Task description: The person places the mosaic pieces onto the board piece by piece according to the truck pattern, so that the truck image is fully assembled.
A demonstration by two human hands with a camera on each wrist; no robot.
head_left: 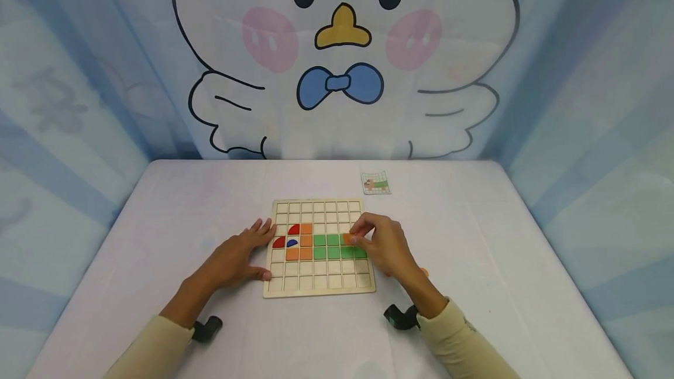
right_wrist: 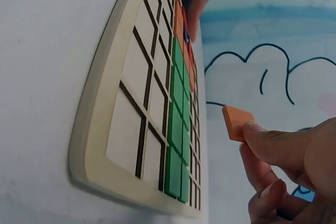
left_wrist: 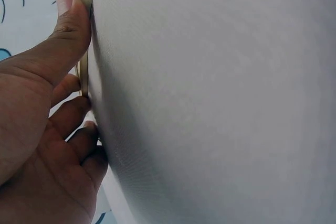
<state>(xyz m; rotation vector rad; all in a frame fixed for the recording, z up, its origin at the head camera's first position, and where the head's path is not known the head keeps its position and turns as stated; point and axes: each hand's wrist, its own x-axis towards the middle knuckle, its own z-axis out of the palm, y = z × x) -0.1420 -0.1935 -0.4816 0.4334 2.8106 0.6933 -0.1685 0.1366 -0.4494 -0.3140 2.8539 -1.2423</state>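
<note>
A wooden grid board (head_left: 321, 283) lies on the table between both hands. My left hand (head_left: 231, 259) rests along its left edge, fingers spread and thumb touching the near part of that edge. Between thumb and fingertip my right hand (head_left: 386, 244) pinches an orange square tile (right_wrist: 236, 123), held above the right side of the board. Under it run two rows of green tiles (head_left: 319, 252). Farther left on the grid sit several orange tiles (head_left: 306, 241), two red rounded pieces (head_left: 279, 243) and a white tile with a blue rounded shape (head_left: 292, 243).
Behind the board lies a small picture card (head_left: 376, 182) with a grid pattern. Small orange pieces (head_left: 424, 272) show on the table, partly hidden by my right wrist. A printed curtain (head_left: 342, 127) hangs beyond the table's back edge.
</note>
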